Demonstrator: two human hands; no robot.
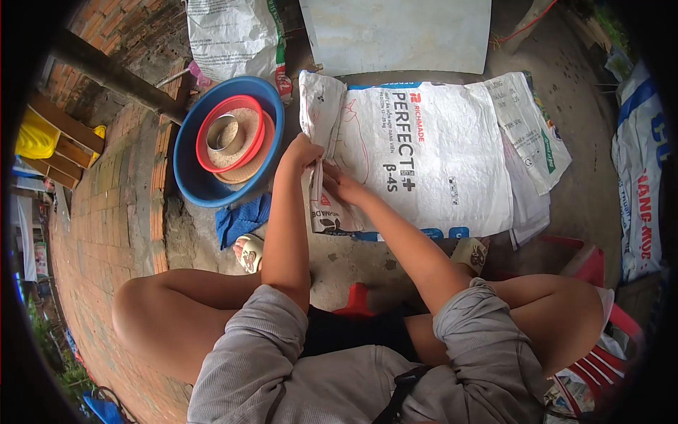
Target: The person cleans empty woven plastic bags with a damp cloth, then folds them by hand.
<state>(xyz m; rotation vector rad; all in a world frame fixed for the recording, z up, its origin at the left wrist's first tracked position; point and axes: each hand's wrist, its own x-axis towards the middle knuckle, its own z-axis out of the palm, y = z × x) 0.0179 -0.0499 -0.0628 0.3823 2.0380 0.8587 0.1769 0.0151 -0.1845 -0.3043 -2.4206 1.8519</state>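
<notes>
A white woven sack (452, 155) printed "PERFECT" lies flat on the ground in front of me, its folded edge toward the left. My left hand (304, 152) is closed on that folded edge, near its middle. Just to the right and slightly lower, my right hand (342, 186) rests at the same edge, its fingers partly hidden by the fold. Left of the sack stands a blue basin (185, 169). A red bowl (203, 150) inside it holds pale grains and a round metal tin (224, 134).
A grey board (399, 35) and another sack (236, 42) lie beyond. A blue cloth (240, 220) is below the basin. Slippered feet flank the sack's near side. At right are a red plastic chair (593, 367) and a standing sack (641, 177); wooden crates (67, 148) stand left.
</notes>
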